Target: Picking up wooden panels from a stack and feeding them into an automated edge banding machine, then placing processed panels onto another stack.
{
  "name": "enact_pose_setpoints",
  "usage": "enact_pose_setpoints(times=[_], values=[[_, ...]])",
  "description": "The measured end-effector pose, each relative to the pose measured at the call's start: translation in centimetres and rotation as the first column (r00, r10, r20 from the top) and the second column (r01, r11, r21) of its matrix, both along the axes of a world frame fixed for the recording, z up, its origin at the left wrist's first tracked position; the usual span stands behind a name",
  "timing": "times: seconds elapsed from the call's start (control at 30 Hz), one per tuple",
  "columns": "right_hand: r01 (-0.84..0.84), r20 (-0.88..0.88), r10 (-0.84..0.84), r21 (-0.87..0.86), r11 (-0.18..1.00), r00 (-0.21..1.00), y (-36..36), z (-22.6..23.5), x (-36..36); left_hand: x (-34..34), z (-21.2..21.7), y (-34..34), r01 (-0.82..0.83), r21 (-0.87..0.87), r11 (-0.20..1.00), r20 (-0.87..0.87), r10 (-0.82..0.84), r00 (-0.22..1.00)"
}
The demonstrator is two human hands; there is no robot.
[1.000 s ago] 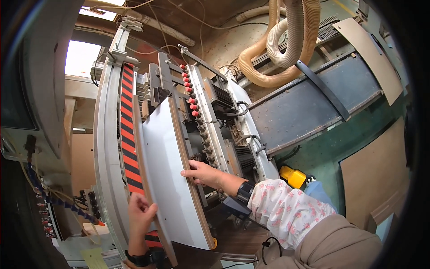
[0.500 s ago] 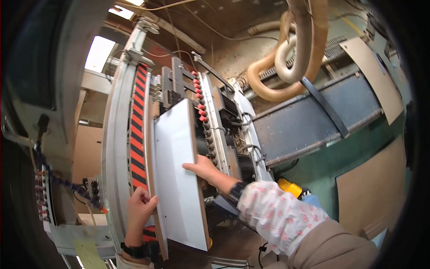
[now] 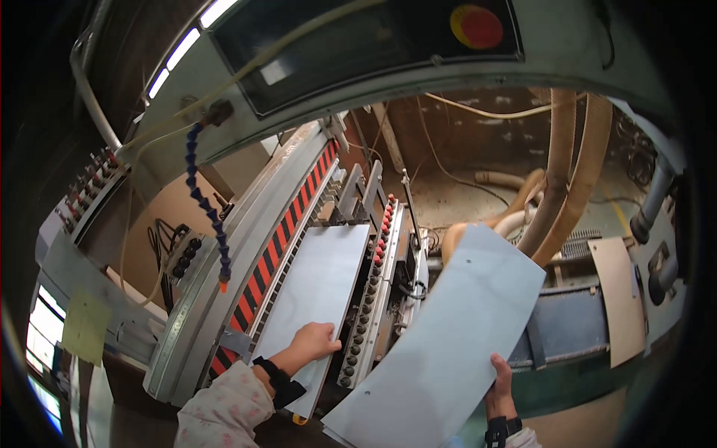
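Observation:
A long white board (image 3: 317, 257) lies flat on the machine bed, beside the red-and-black striped strip. My left hand (image 3: 314, 342) rests on its near part, fingers curled closed at the right edge. To the right, a second white board (image 3: 455, 328) with small holes near its ends is held up at a tilt, off the machine. My right hand (image 3: 502, 384) grips that board's right edge, thumb showing on its face and the other fingers partly hidden behind it.
A row of red and black knobs (image 3: 370, 306) runs along the bed's right side. Overhead is a control panel with a red button (image 3: 476, 28). A blue segmented hose (image 3: 205, 198) hangs at the left. Thick ducts (image 3: 571, 179) and a brown sheet (image 3: 618, 299) stand at the right.
One white board has come away to the right in my right hand, leaving another on the bed. My left hand has moved right onto the remaining board. The view has turned.

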State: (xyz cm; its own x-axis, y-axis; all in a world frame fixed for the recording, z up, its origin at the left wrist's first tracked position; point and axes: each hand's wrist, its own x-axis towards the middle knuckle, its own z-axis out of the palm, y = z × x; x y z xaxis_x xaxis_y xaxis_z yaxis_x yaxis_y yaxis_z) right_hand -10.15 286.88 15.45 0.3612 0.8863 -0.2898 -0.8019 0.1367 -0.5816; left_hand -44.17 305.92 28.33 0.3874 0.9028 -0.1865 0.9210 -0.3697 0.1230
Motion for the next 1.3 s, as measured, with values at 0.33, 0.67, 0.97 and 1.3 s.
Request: enact_pose_setpoints(times=[0.33,0.67,0.97,1.3], values=[[-0.020,0.055,0.014,0.107,0.994,0.998,0.1,6.4,0.0,-3.3,4.8,-8.7,-0.298,-0.443,0.845,0.632,0.530,0.565],[-0.502,0.476,0.492,-0.118,0.857,0.729,-8.5,14.4,-18.3,-7.4,-5.6,-41.6,-0.566,-0.565,0.601,0.812,0.529,-0.249],[-0.805,-0.068,0.901,0.425,0.414,0.428,-14.4,7.3,-28.0,-21.5,-10.7,-64.9,-0.932,-0.340,-0.128,0.820,0.446,-0.360],[-0.910,-0.169,0.970,-0.405,0.092,0.173,-22.9,-5.1,-41.1,-30.2,-19.8,-85.5,-0.732,-0.556,-0.394,0.544,0.492,-0.679]])
